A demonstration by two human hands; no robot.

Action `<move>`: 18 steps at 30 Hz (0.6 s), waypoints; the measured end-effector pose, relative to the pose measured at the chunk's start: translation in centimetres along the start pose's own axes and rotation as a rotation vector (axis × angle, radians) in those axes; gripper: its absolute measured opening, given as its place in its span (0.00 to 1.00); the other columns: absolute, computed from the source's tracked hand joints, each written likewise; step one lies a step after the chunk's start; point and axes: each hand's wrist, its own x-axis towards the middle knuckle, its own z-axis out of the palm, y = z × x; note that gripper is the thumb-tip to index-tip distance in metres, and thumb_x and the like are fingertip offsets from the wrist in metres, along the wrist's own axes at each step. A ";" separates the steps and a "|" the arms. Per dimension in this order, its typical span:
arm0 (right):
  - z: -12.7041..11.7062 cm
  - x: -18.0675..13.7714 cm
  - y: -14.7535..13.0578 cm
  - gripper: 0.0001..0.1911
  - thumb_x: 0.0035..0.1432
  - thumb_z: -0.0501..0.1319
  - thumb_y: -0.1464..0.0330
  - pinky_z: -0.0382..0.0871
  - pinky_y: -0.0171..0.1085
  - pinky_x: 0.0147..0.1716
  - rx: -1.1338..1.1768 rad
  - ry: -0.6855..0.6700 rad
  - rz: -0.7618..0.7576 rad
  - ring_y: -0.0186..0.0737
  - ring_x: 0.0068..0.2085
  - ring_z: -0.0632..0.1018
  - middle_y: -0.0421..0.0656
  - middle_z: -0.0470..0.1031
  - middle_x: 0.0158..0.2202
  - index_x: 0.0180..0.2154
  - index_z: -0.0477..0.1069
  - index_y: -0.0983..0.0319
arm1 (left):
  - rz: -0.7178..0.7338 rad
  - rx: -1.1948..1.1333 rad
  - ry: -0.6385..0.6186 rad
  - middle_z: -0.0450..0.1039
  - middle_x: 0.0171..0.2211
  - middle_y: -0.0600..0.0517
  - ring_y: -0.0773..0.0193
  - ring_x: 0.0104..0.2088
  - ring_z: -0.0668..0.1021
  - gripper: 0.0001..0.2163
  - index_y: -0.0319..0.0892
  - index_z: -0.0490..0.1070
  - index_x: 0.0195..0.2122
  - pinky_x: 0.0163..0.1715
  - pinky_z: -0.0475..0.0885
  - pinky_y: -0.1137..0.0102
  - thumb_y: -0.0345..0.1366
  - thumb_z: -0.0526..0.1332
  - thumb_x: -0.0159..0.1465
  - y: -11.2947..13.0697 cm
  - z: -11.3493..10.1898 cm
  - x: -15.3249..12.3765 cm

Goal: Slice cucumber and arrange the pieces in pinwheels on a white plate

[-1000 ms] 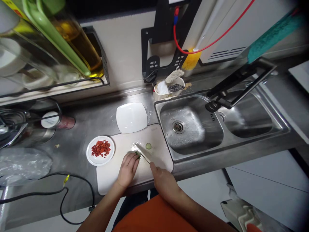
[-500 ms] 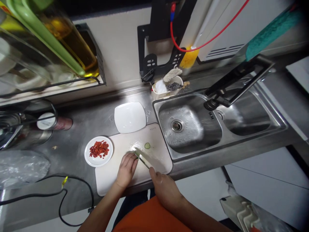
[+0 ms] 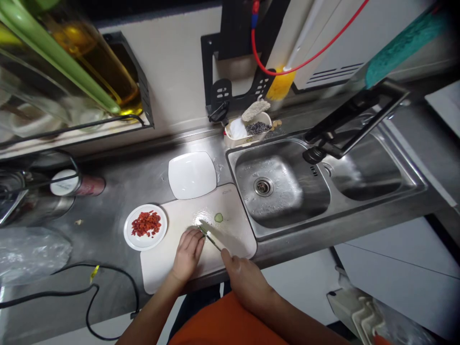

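On the white cutting board point(image 3: 172, 215), my left hand point(image 3: 189, 251) has its fingers curled closed over what looks like a piece of cucumber, mostly hidden beneath them. My right hand point(image 3: 244, 275) is closed around the handle of a knife point(image 3: 211, 235). The blade points up and left, its tip end right beside my left fingertips. A round green cucumber slice point(image 3: 218, 217) lies flat on the board, apart from the blade. At the board's left edge is a small white plate point(image 3: 127, 234) holding chopped red pieces point(image 3: 145, 224).
Behind the board sits a white square dish point(image 3: 192, 175). A steel double sink point(image 3: 247, 191) with a black faucet point(image 3: 323, 143) is to the right. On the left are a plastic bag point(image 3: 32, 251), a black cable point(image 3: 118, 268) and a lidded canister point(image 3: 89, 185).
The knife blade has tilted slightly, so more of its flat side shows. Both hands stay almost in the same place, and the whole view has shifted a little.
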 end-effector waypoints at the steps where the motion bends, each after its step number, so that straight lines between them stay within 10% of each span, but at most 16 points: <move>1: 0.0 0.1 0.0 0.21 0.52 0.51 0.82 0.63 0.31 0.27 0.002 0.001 0.001 0.40 0.32 0.78 0.46 0.75 0.31 0.49 0.59 0.64 | 0.002 -0.002 0.001 0.74 0.41 0.48 0.60 0.46 0.74 0.08 0.40 0.68 0.44 0.52 0.69 0.58 0.30 0.56 0.64 0.0 0.0 0.0; 18: 1.2 3.0 -0.1 0.16 0.59 0.48 0.81 0.64 0.32 0.26 -0.024 0.110 -0.022 0.39 0.30 0.77 0.45 0.75 0.29 0.47 0.62 0.64 | -0.030 -0.013 -0.036 0.74 0.42 0.47 0.59 0.48 0.74 0.10 0.41 0.68 0.46 0.53 0.69 0.56 0.30 0.55 0.65 0.0 0.0 -0.1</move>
